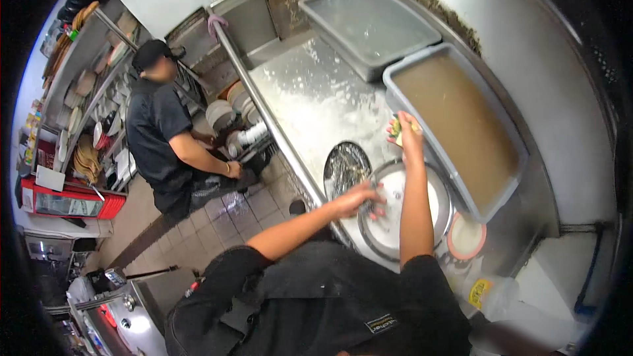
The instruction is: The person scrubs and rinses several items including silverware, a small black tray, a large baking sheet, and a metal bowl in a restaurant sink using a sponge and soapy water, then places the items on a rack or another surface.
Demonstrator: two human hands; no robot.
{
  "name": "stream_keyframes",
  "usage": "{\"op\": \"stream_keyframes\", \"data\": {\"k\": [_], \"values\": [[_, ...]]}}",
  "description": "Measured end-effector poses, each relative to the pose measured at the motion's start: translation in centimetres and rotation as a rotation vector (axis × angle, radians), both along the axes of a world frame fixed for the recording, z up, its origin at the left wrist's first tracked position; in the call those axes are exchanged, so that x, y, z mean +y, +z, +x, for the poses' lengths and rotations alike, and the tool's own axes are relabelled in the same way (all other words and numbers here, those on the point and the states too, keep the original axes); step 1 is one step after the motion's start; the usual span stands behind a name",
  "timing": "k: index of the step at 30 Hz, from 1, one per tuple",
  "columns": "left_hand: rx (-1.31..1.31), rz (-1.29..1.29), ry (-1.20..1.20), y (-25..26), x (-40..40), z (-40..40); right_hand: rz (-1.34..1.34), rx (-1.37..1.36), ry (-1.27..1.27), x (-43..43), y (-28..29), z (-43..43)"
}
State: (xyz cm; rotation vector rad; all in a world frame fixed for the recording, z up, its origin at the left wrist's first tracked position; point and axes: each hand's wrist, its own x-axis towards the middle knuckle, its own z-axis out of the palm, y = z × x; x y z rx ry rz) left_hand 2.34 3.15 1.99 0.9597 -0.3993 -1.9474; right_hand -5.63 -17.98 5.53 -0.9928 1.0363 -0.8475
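Observation:
My right hand [410, 133] grips a yellow and green sponge [396, 131] beside the near corner of a grey plastic tub [420, 71] of cloudy brown water. Below that arm sits a round metal basin [447, 212] with white, sudsy-looking contents. My left hand [358, 200] is over the basin's left rim, fingers blurred and spread; something greyish shows between them, too unclear to name. Just beyond this hand, a round opening [347, 170] in the steel counter is lined with a dark plastic bag and holds scraps.
Another water-filled tub [371, 24] stands behind. White suds coat the steel counter [301, 94], edged by a metal rail [267, 113]. A pink-rimmed round lid or dish [466, 237] and a clear plastic container [487, 296] lie right. Left, a co-worker [160, 128] handles stacked dishes [222, 113].

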Motion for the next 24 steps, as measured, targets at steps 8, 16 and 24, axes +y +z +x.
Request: {"op": "stream_keyframes", "data": {"k": [8,16,24], "values": [[-1.021,-0.321,0.272,-3.3,0.8,5.6,-0.413,1.271,0.177,15.3,-8.2,-15.0],[-1.712,-0.678,-0.639,-6.7,1.5,2.8,-0.342,1.386,0.173,18.4,-11.2,-21.7],[-1.458,-0.866,-0.382,-8.4,1.7,3.7,-0.350,0.755,-0.391,18.6,-13.5,-24.9]]}}
